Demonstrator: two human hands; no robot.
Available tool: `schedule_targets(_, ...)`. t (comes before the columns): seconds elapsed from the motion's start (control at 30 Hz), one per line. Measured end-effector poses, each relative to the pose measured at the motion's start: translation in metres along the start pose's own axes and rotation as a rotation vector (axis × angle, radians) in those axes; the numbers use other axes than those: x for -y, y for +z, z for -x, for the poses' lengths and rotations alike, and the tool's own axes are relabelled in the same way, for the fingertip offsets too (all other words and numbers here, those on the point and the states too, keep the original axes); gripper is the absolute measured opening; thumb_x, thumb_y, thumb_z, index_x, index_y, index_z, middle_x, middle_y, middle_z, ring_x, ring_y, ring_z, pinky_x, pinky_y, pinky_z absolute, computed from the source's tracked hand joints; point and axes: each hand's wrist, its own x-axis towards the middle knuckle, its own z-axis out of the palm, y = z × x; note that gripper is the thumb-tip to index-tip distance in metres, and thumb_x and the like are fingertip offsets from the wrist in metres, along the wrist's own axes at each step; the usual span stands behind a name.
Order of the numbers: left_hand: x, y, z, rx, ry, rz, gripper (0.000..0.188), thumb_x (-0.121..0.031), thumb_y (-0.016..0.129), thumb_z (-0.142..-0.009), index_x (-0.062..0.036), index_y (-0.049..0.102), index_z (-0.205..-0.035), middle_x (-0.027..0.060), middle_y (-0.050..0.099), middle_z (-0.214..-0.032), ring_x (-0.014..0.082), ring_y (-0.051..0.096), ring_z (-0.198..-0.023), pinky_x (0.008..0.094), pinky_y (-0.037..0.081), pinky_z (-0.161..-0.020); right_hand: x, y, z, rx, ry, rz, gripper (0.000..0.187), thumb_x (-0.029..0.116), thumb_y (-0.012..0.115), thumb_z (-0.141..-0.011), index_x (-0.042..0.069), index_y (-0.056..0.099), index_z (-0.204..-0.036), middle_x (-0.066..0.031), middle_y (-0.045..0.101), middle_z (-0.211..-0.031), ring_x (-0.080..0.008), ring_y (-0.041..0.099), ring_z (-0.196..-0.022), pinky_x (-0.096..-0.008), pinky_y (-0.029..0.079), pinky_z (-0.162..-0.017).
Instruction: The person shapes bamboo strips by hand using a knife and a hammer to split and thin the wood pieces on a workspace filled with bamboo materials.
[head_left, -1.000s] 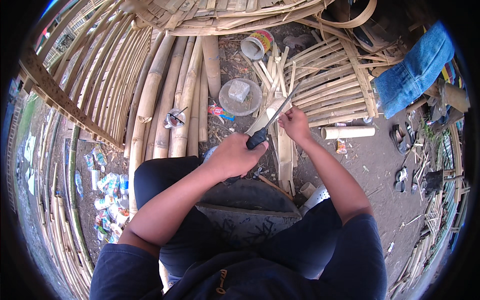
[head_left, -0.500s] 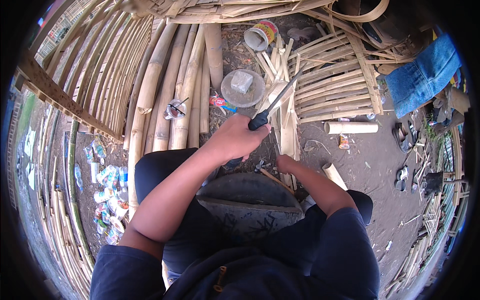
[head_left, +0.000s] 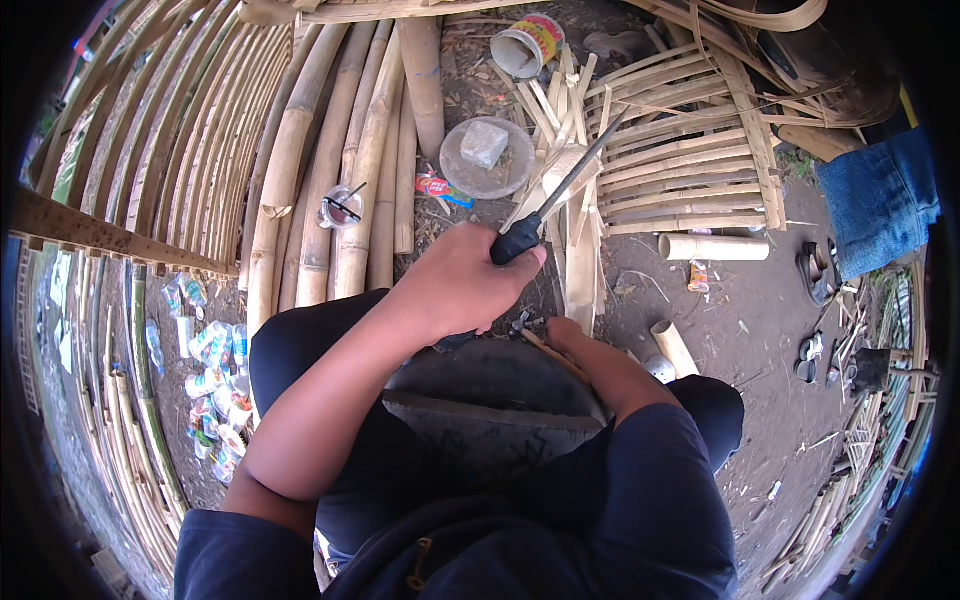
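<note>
Closed firmly around the black handle of a long knife (head_left: 584,165), the left hand (head_left: 465,285) sits near the middle of the view, its thumb lying along the grip and the blade pointing toward 1 o'clock. Beyond that hand, the blade passes in front of pale split bamboo strips (head_left: 580,285); whether it touches them, I cannot tell. The right hand (head_left: 566,333) is lower, at 4 o'clock from the left one, fingers curled beside the wooden handle of a hammer (head_left: 553,355); I cannot tell whether they close on it. That handle slants from the metal head toward 4 o'clock, above a dark rounded block (head_left: 490,385) between the knees. From the middle of the view, a grey disc (head_left: 503,185) bearing a pale stone block (head_left: 485,145) lies at 12 o'clock, with a bucket (head_left: 522,50) on its side farther out. Thick bamboo poles (head_left: 380,140) run at 11 o'clock, and a clear cup (head_left: 343,207) with a dark straw stands out at 10 o'clock. At 2 o'clock lies a slatted bamboo panel (head_left: 690,170), with a short bamboo tube (head_left: 713,247) just below it. Plastic litter (head_left: 212,385) is heaped between 8 and 9 o'clock.
</note>
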Motion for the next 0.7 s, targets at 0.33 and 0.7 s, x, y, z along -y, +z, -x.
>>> schedule_targets(0.33, -0.009, -0.007, 0.002, -0.011, -0.063, -0.012, 0.041, -0.035, 0.059, -0.091, -0.0020, 0.054, -0.067, 0.0021, 0.049, -0.048, 0.0096, 0.049, -0.043, 0.0286, 0.037, -0.044, 0.018, 0.007, -0.008, 0.043, -0.035, -0.016, 0.040, 0.032, 0.073, -0.071, 0.008, 0.068, -0.102, -0.0158, 0.066, -0.108, -0.0306, 0.064, -0.102, -0.0413, 0.052, -0.085)
schedule_targets(0.7, -0.009, -0.010, -0.001, 0.017, -0.061, 0.004, 0.041, -0.036, 0.060, -0.091, -0.0020, 0.054, -0.068, 0.0009, 0.048, -0.048, 0.0092, 0.050, -0.042, 0.0270, 0.036, -0.042, 0.015, 0.018, -0.023, 0.019, -0.032, -0.025, 0.038, 0.034, 0.071, -0.072, 0.006, 0.069, -0.097, -0.0160, 0.068, -0.102, -0.0303, 0.065, -0.097, -0.0422, 0.052, -0.083)
